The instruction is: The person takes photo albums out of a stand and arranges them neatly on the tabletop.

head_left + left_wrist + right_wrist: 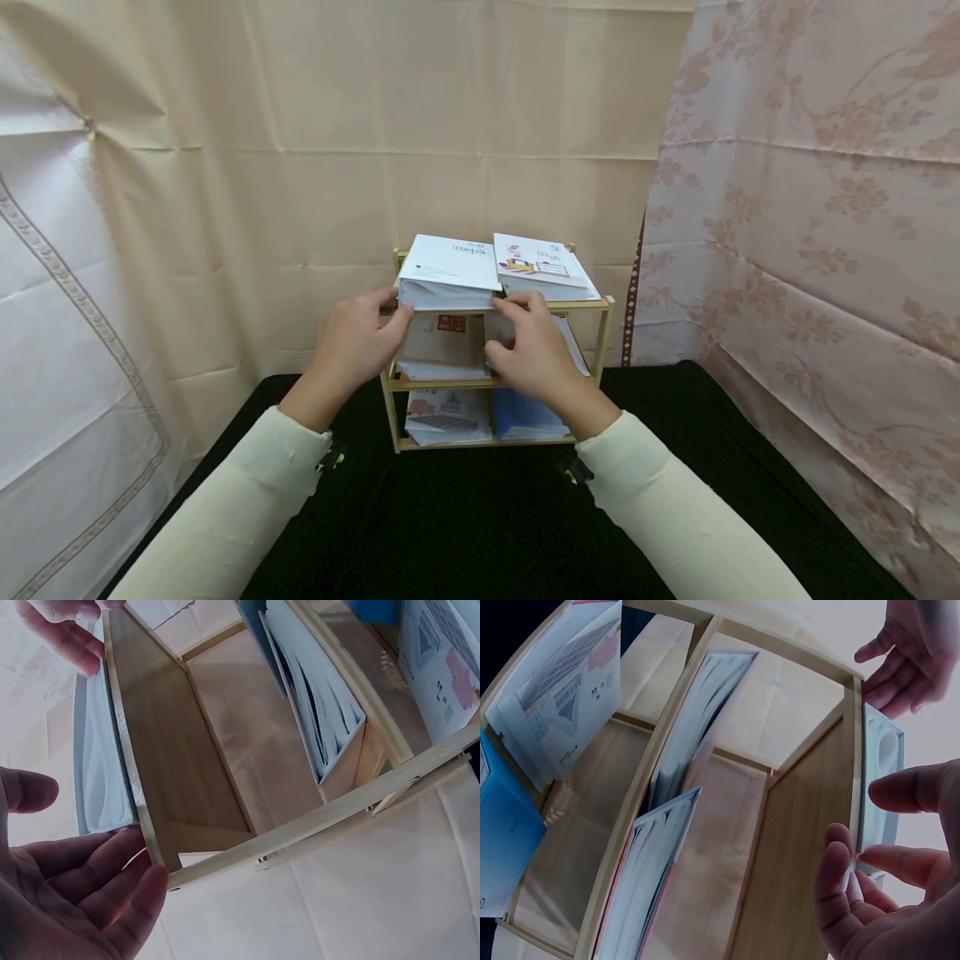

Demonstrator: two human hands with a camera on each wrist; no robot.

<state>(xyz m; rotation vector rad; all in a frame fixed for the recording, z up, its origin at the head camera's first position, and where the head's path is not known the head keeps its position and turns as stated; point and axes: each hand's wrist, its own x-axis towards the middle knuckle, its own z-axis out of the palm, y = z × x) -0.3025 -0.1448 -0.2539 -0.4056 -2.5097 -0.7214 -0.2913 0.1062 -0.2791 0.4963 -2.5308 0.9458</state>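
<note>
Two hands frame a white stack of booklets point(448, 279) on the top tier of a small pale wooden shelf rack point(604, 327); its printed writing is too small to read. Left hand point(358, 342) at nine o'clock, right hand point(529, 350) at four, fingers loosely spread, touching its edges.

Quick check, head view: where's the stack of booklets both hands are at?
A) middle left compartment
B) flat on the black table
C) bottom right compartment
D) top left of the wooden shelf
D: the left hand and right hand flank the white booklet stack lying on the left side of the wooden shelf's top, beside a second stack on the right.
</note>
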